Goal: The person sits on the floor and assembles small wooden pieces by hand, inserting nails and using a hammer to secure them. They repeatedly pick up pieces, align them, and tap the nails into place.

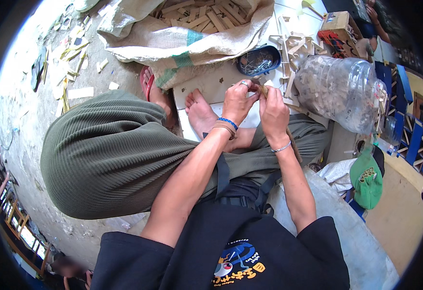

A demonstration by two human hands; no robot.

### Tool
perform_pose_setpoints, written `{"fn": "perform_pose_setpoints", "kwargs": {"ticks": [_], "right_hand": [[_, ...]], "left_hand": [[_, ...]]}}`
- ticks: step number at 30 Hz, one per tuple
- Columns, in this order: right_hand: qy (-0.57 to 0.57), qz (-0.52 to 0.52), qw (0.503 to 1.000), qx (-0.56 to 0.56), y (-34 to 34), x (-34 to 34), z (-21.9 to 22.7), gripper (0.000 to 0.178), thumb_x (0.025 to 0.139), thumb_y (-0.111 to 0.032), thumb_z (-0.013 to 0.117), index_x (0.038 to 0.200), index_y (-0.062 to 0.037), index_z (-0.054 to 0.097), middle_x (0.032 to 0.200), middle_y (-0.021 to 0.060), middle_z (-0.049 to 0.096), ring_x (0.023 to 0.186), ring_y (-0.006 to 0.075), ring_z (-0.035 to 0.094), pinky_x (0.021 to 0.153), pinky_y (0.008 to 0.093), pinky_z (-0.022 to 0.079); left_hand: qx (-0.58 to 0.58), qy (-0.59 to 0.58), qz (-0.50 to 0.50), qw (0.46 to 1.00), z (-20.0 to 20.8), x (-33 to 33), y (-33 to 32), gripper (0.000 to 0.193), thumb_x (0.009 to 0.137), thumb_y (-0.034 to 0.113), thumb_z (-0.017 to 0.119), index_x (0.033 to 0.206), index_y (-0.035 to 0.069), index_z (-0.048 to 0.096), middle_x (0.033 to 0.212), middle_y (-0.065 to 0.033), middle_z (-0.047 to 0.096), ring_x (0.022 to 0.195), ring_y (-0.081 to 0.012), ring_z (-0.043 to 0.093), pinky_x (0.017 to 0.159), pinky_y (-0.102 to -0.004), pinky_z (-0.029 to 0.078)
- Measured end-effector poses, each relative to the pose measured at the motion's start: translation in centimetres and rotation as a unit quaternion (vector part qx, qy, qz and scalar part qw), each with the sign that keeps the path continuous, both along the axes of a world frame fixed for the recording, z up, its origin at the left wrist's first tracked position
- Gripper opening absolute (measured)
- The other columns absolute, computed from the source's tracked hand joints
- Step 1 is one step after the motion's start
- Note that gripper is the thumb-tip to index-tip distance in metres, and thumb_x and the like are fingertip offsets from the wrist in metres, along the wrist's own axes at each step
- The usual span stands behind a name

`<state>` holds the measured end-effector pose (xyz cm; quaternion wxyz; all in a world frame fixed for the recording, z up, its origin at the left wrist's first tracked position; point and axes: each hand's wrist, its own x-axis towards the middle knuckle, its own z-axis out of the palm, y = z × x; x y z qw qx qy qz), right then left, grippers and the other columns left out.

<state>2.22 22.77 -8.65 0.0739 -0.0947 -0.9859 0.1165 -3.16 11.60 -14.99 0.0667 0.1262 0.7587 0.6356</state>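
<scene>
Both hands meet above the white tiled board [206,116], beside my bare foot. My left hand [238,101], with a ring and a blue bracelet, pinches at a small brownish piece [261,90] that shows between the fingertips. Closed against the same piece from the other side is my right hand [274,113]. A brown stick [295,145] comes out below the right palm and runs along the wrist; its other end is hidden. Just beyond the fingers stands a blue oval tray [258,60] of thin metal nails or pins. Several small wooden frames [293,48] lie to its right.
A woven sack [139,41] full of wood strips [211,17] stands ahead. To the right lie a big clear plastic jar [337,92] of small pieces, a cardboard box [339,31] and a green cap [367,179]. Scraps [81,92] litter the floor at left.
</scene>
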Motion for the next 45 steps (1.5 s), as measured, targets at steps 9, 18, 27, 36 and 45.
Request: {"fn": "perform_pose_setpoints", "kwargs": {"ticks": [9,18,27,36,45], "right_hand": [[0.039,-0.002,0.994,-0.107,0.7,-0.5,1.9,0.027,0.098,-0.019,0.075,0.113,0.0023,0.068,0.105,0.021,0.07,0.095,0.0431,0.069,0.079,0.0481,0.055],[-0.079,-0.162,0.932,-0.315,6.3,-2.8,2.0,0.039,0.1,-0.035,0.074,0.11,0.0024,0.074,0.091,0.0168,0.075,0.082,0.0254,0.072,0.075,0.0413,0.054],[-0.137,-0.14,0.913,-0.357,6.8,-2.8,-1.8,0.038,0.093,-0.034,0.081,0.105,0.0012,0.076,0.083,0.0081,0.074,0.077,0.0121,0.064,0.071,0.0329,0.052],[-0.112,-0.161,0.907,-0.374,6.2,-2.5,-2.1,0.038,0.092,-0.033,0.081,0.105,0.0023,0.075,0.084,0.0114,0.074,0.077,0.0158,0.067,0.071,0.0351,0.054],[-0.094,-0.162,0.908,-0.374,6.0,-2.2,-1.7,0.043,0.09,-0.037,0.081,0.101,0.0029,0.073,0.082,0.022,0.073,0.077,0.0343,0.073,0.071,0.0422,0.055]], "left_hand": [[-0.016,0.003,-0.04,0.999,-0.2,-0.2,-0.2,0.025,0.084,0.014,0.086,0.102,0.001,0.073,0.099,-0.0132,0.078,0.092,-0.0268,0.077,0.085,-0.0371,0.061],[-0.006,-0.034,-0.036,0.999,0.0,-0.1,-0.1,0.03,0.083,0.017,0.09,0.103,0.002,0.074,0.1,-0.0123,0.079,0.093,-0.0229,0.078,0.084,-0.035,0.062],[-0.006,-0.04,-0.056,0.998,0.6,-0.4,-0.3,0.032,0.083,0.015,0.089,0.106,0.001,0.071,0.102,-0.0135,0.078,0.094,-0.0248,0.078,0.084,-0.0354,0.062],[-0.005,-0.016,-0.049,0.999,1.8,0.2,-0.4,0.036,0.085,0.015,0.089,0.114,0.003,0.071,0.107,-0.0109,0.077,0.098,-0.0204,0.077,0.086,-0.0336,0.062],[0.011,0.014,-0.053,0.998,1.2,-0.1,-0.1,0.02,0.091,0.007,0.083,0.109,0.002,0.075,0.102,-0.0078,0.076,0.093,-0.0163,0.076,0.083,-0.0302,0.063]]}}
